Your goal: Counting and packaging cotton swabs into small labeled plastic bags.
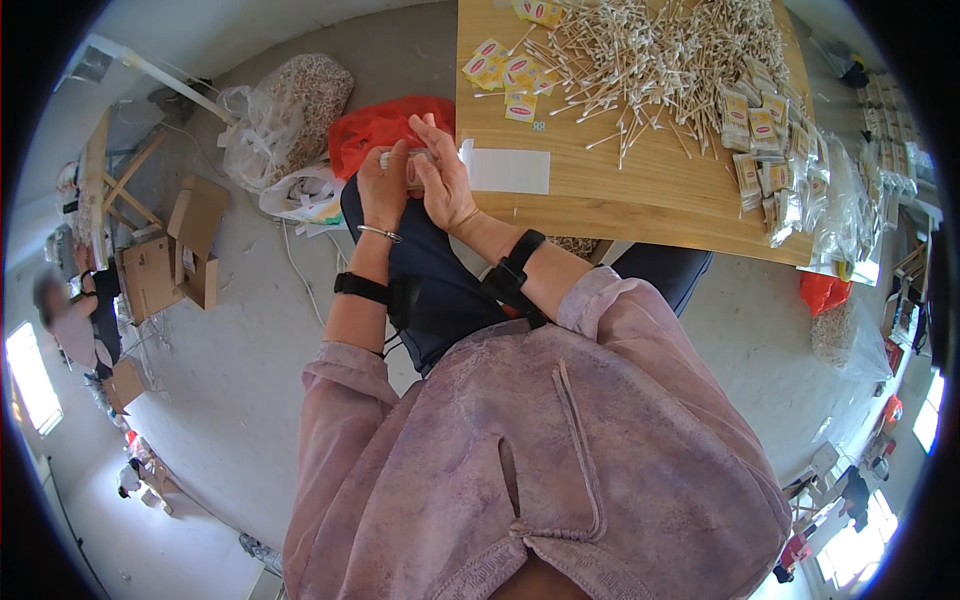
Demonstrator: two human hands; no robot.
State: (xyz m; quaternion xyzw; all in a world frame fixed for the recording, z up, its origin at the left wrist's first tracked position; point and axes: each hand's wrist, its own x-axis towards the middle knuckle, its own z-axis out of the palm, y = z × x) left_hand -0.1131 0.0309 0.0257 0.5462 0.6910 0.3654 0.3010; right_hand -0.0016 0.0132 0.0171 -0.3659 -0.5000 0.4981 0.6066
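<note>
Both hands meet just off the near edge of the pale wooden table (620, 190). The left hand (384, 190) and right hand (444, 180) each have their grip pinched on one small clear plastic packet of cotton swabs (410, 165). A heap of loose white-tipped cotton swabs (650, 50) lies farther back on the table.

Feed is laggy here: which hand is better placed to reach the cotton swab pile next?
Right, probably. The right hand is nearer the swab pile on the table; the left hand grips the small packet off its edge.

Wooden table (640, 195): cotton swabs (650, 50) heaped mid-top, filled packets (775, 150) along right edge, white strip (505, 170) at left edge.
</note>
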